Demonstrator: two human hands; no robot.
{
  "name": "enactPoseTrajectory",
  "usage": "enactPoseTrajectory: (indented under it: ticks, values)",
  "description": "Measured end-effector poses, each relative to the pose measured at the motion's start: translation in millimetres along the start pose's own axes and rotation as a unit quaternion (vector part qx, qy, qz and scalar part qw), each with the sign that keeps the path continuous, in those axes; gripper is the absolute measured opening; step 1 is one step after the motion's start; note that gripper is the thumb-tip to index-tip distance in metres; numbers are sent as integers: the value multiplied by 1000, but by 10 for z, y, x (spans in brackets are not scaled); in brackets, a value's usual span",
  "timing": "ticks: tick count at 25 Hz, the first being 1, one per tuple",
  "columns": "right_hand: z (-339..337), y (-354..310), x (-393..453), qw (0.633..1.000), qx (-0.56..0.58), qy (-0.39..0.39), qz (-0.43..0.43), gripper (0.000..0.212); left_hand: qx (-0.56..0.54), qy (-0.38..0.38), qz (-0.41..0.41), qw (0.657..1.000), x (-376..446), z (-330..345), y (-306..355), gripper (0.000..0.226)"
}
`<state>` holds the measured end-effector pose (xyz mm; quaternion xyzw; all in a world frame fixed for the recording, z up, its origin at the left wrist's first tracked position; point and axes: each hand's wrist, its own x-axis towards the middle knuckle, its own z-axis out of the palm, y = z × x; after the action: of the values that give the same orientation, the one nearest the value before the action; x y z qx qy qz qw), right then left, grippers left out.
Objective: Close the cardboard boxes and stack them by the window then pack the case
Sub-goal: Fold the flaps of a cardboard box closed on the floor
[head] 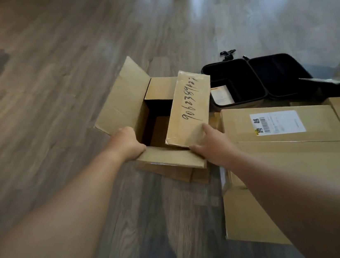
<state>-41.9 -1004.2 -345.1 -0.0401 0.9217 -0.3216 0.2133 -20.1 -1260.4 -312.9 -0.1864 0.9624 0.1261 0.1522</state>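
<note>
tan cardboard boxes [287,156], black case [255,78], black digits on one flap [188,109], grey-brown wood-grain floor [59,67].

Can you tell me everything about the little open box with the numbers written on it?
The small box is brown cardboard and sits on the wood floor, touching the bigger box beside it. Its top is half open: one flap sticks up, and the flap with black handwritten numbers is folded over. The inside looks dark. The left hand grips the near edge; the right hand touches the numbered flap.
</note>
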Motion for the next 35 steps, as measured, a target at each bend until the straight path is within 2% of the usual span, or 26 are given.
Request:
enactPoseTrajectory:
  ticks: [3,5,7,10,15,19,23,29,32,35]
  values:
    - [215,27,5,1000,2,19,-2,89,-9,34,-19,999,20,302,-182,53]
    - [290,12,-13,999,46,21,12,97,-66,82,-56,993,22,421,-218,60]
    - [340,12,1,997,73,26,21,97,-136,78,-69,985,54,492,-215,70]
    - [377,23,51,996,66,49,15,92,-207,81,-57,973,75,586,-210,70]
    - [485,-152,106,998,36,44,-41,69,-242,158,-101,952,-44,633,-389,69]
    - [830,-596,129,994,17,13,-111,63,-259,210,-158,929,-272,498,-985,68]
    - [1354,-1072,34,984,9,-47,-173,56,-278,220,-224,908,-720,408,-1720,70]
    - [2028,-1462,-288,965,-14,-112,-237,70,-329,220,-317,862,-1489,645,-2484,71]
    - [2240,-1595,-473,956,-13,-114,-268,62,-352,229,-342,840,-1708,675,-2728,72]
    - [2384,-1755,-628,957,8,-119,-264,51,-365,248,-370,817,-1791,681,-2943,69]
